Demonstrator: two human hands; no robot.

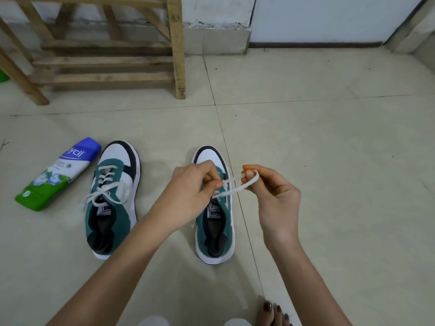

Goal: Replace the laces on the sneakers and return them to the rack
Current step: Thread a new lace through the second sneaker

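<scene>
Two hands are clamped on one white lace [235, 178] over the right sneaker [214, 231], which is stood on the floor [329, 137], toe pointing away. The lace is stretched crosswise: pinched by the left hand [190, 187] above the eyelets, held as a loop by the right hand [275, 196] just beside the shoe.

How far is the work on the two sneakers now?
Done: the left sneaker is laced and tied. In hand: the left hand and right hand both pinch the lace over the right sneaker. Left: finish tying it, then put both sneakers on the rack.
</scene>
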